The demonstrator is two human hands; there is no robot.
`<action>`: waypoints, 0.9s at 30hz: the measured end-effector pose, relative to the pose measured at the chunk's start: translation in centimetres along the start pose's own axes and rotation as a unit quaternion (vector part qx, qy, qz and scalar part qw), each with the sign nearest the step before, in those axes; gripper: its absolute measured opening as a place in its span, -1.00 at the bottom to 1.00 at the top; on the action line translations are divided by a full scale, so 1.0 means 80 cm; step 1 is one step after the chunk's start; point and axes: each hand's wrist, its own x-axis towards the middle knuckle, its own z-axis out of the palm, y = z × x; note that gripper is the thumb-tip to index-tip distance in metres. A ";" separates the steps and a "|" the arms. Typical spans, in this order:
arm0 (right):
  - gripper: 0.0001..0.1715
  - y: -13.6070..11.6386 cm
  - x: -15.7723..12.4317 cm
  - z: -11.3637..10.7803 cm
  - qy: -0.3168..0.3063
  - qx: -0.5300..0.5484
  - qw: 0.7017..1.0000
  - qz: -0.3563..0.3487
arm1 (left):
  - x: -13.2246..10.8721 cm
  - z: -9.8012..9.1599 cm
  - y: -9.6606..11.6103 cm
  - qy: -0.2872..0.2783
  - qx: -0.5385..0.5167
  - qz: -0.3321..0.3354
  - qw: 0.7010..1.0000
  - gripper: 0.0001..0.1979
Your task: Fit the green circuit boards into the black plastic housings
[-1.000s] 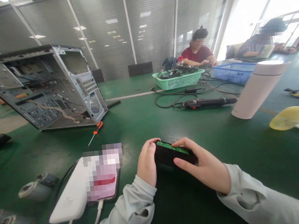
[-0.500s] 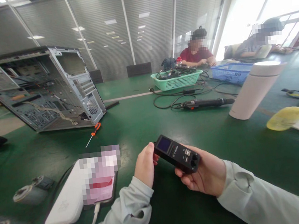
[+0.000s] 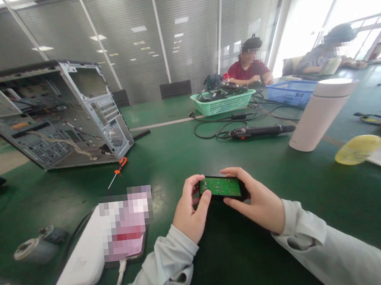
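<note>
Between my two hands is a small black electronic device (image 3: 220, 187), turned so that a green circuit board shows in its frame. My left hand (image 3: 193, 207) grips its left end, thumb on the near edge and fingers behind. My right hand (image 3: 256, 197) holds the right end, with the thumb below and a finger along the top. The side with the screen and sockets faces away and is hidden. To the left lie a phone (image 3: 136, 245) and a white power bank (image 3: 82, 258), with a white cable (image 3: 118, 281) plugged into the phone.
An open computer case (image 3: 82, 122) stands at the left, an orange-handled screwdriver (image 3: 117, 172) before it. Farther off are an electric screwdriver (image 3: 260, 131), a green basket (image 3: 224, 105), a blue basket (image 3: 289, 93) and a pale bottle (image 3: 320, 115). Two people sit across the table.
The device has been turned over, from its screen and socket face to its green board side. My left hand now grips its left end, and my right hand has shifted to the right end.
</note>
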 end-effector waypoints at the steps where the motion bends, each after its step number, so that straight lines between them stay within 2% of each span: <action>1: -0.52 0.001 0.001 -0.003 0.000 -0.006 1.000 -0.005 | 0.000 0.000 -0.001 -0.007 -0.002 0.001 1.000 -0.71; 7: -0.59 -0.001 0.007 -0.016 -0.020 -0.050 0.998 -0.015 | 0.003 -0.001 0.002 -0.035 -0.039 -0.044 0.998 -0.74; 16: -0.59 0.003 0.007 -0.016 -0.024 -0.031 0.999 -0.021 | 0.009 -0.007 0.010 -0.017 -0.068 -0.073 0.995 -0.79; 20: -0.53 0.001 0.006 -0.015 -0.018 -0.012 1.000 0.010 | 0.009 -0.007 0.011 -0.011 -0.078 -0.070 0.994 -0.77; 27: -0.53 -0.006 0.007 -0.018 -0.064 0.003 0.996 0.059 | 0.009 -0.006 0.011 0.000 -0.090 -0.081 0.993 -0.74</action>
